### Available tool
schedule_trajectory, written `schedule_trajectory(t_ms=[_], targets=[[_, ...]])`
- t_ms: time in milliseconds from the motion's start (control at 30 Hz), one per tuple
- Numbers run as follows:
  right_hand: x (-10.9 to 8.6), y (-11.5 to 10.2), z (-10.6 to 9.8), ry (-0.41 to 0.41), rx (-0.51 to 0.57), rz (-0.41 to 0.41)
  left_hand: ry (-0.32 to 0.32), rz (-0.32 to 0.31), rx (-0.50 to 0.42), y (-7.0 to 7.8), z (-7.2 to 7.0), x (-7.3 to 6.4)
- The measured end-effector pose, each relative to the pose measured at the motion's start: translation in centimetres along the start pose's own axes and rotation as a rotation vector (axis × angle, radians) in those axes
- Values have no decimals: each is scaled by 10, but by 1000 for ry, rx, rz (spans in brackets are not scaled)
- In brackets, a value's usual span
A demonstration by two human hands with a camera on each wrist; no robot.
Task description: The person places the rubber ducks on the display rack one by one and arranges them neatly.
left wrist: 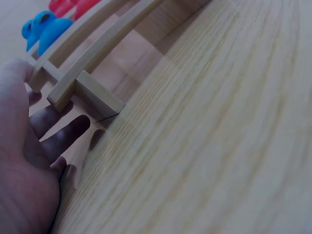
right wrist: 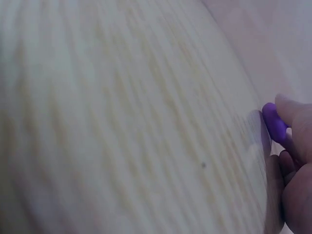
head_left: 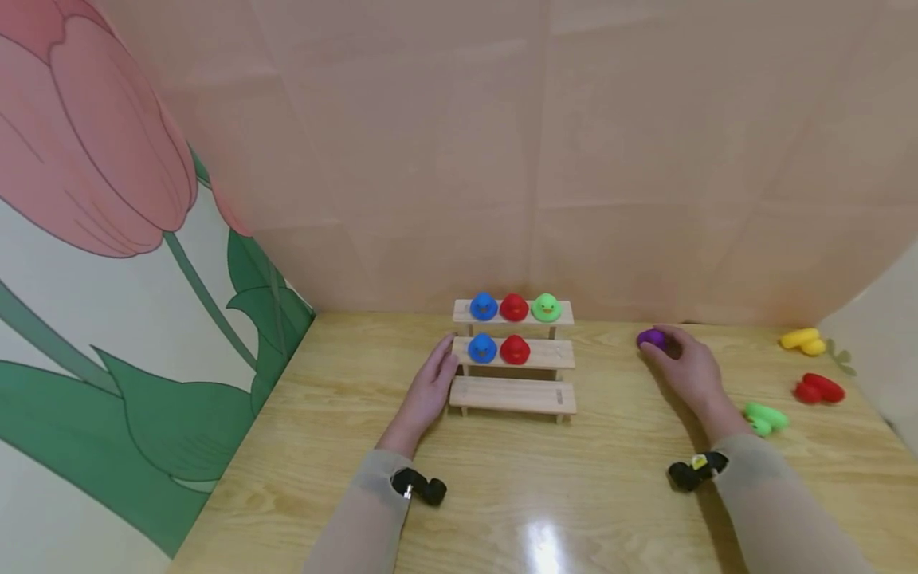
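Left hand [head_left: 427,388] outstretched, right hand [head_left: 692,371] pinching; forearms [head_left: 778,506] apart

A small, smooth purple toy [head_left: 651,340] is pinched in the right hand [head_left: 692,371] near the back of the table [head_left: 610,478], well apart from the stand and to its right. The pale wooden stand [head_left: 512,394] is upright, with three steps; the left hand [head_left: 429,389] rests against its left end. Blue [head_left: 484,307], red [head_left: 514,307] and green ducks [head_left: 547,308] sit upright on top; one blue duck [head_left: 482,348] and one red duck [head_left: 515,349] share the middle step.
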State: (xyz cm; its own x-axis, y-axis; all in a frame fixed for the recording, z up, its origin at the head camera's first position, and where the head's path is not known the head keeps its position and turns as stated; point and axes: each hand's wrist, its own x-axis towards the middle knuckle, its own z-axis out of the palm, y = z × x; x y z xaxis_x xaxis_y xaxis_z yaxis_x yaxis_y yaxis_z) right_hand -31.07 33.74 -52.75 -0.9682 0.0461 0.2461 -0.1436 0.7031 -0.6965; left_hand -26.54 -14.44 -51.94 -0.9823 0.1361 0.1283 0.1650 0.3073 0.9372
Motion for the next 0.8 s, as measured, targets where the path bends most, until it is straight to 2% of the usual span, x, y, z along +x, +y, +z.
schedule_trajectory(t_ms=[300, 533, 800], targets=[[-3, -1, 1, 26, 13, 33, -3, -6, -10, 1, -1, 0], [-10, -6, -3, 11, 126, 46, -10, -6, -8, 2, 0, -1], [-19, -34, -8, -14, 216, 48, -6, -7, -12, 3, 0, -1]])
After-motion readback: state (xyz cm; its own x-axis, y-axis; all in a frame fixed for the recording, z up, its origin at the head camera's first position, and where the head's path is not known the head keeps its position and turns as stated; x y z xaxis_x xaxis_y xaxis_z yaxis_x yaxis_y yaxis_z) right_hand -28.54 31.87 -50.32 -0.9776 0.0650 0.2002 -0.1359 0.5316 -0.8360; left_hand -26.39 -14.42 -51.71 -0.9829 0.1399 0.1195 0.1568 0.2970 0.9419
